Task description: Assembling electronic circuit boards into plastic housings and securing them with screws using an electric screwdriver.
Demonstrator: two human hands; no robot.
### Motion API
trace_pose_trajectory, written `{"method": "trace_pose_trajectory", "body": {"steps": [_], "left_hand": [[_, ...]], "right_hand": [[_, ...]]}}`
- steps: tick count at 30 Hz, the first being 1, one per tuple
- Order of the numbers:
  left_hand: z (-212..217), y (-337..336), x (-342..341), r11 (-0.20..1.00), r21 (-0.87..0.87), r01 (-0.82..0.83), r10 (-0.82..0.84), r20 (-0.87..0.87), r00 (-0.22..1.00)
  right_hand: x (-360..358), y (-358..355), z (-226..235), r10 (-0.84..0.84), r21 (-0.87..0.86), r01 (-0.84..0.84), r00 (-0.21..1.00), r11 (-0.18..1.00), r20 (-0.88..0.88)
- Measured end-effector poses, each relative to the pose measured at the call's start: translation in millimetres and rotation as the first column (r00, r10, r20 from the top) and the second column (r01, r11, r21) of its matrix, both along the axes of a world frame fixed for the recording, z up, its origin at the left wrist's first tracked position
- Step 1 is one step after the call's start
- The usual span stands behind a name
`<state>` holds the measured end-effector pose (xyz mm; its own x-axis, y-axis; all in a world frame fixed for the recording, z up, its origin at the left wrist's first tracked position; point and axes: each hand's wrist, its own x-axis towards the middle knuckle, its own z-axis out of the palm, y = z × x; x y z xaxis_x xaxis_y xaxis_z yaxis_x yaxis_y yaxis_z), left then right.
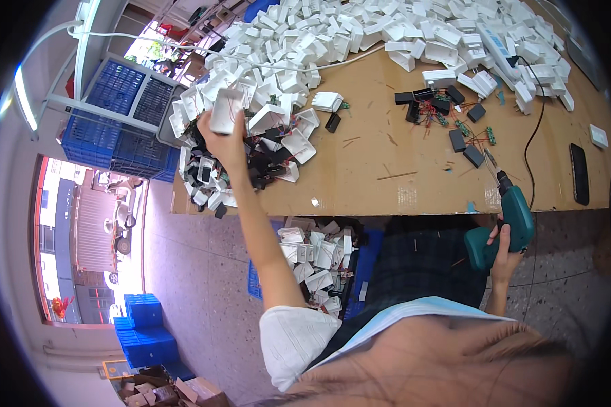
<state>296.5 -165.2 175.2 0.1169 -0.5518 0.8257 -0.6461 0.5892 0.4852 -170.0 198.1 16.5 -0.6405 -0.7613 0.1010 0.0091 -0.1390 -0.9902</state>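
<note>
White plastic filled the head view: the left hand was closed around one white casing, lifted just above the heap of casings on the wooden table. The right hand gripped a green electric screwdriver, tip up, at the table's edge, ready for use.

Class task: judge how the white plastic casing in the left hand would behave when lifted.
The white casing probably feels light: the left hand holds it alone, arm outstretched. It looks stiff, keeping its boxy shape. Flat-sided, unlikely to roll.
</note>
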Motion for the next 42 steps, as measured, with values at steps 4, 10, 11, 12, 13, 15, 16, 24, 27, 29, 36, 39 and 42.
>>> {"method": "trace_pose_trajectory", "body": {"steps": [4, 10, 11, 12, 13, 15, 16, 24, 27, 29, 36, 39, 42], "left_hand": [[15.8, -41.8, 22.8, 0.988, -0.141, -0.068, 0.136, 0.56, 0.817], [-6.6, -53.3, 1.0, 0.87, -0.27, -0.412, 0.434, 0.816, 0.382], [-7.5, -53.0, -7.8, 0.876, -0.268, -0.402, 0.428, 0.817, 0.386], [-8.1, -49.0, -20.4, 0.871, -0.292, -0.396, 0.448, 0.802, 0.394], [-8.7, -46.1, -34.0, 0.865, -0.315, -0.39, 0.468, 0.786, 0.403], [-6.2, -44.6, -66.0, 0.87, -0.326, -0.37, 0.472, 0.767, 0.435], [-8.3, -49.0, -85.6, 0.932, -0.251, -0.262, 0.358, 0.758, 0.546], [-91.9, -191.5, -191.1, 0.984, 0.165, -0.061, -0.054, 0.615, 0.786], [-103.6, -236.5, -218.9, 0.961, 0.162, -0.222, 0.091, 0.576, 0.812], [-103.2, -251.8, -218.4, 0.876, 0.271, -0.399, 0.097, 0.71, 0.697], [-75.8, -189.6, -240.9, 0.996, -0.083, -0.026, 0.075, 0.666, 0.742], [-81.7, -87.2, -262.9, 0.917, 0.241, 0.318, -0.399, 0.514, 0.759], [-90.0, 32.3, -274.4, 0.712, 0.521, 0.471, -0.692, 0.409, 0.594]], "right_hand": [[6.7, -0.8, 5.4, 0.002, 0.037, 0.0, 0.998, 0.999, -0.068], [4.0, 1.5, 12.3, -0.029, 0.045, 0.031, 0.999, 0.999, -0.029], [2.6, 2.2, 12.1, -0.036, 0.05, 0.037, 0.999, 0.998, -0.019], [0.1, 2.1, 10.5, -0.047, 0.053, 0.047, 0.999, 0.997, -0.019], [-3.1, 2.1, 8.0, -0.049, 0.049, 0.05, 0.998, 0.998, -0.026], [-6.1, 0.5, 6.4, -0.061, 0.04, 0.062, 0.998, 0.997, -0.033], [-7.0, -0.7, 6.9, -0.098, 0.016, 0.099, 0.995, 0.995, -0.017], [-16.3, 11.2, 4.3, -0.162, 0.04, 0.163, 0.987, 0.986, -0.019], [-21.1, 17.5, 4.5, -0.219, 0.076, 0.222, 0.975, 0.972, -0.041], [-22.0, 19.8, 5.1, -0.239, 0.082, 0.24, 0.971, 0.967, -0.023], [-32.2, 21.5, 7.7, -0.306, 0.101, 0.305, 0.952, 0.947, -0.008], [-38.1, 18.6, 15.9, -0.349, 0.085, 0.352, 0.936, 0.932, -0.046], [-40.1, 15.1, 19.5, -0.309, 0.066, 0.311, 0.95, 0.948, -0.036]]}}
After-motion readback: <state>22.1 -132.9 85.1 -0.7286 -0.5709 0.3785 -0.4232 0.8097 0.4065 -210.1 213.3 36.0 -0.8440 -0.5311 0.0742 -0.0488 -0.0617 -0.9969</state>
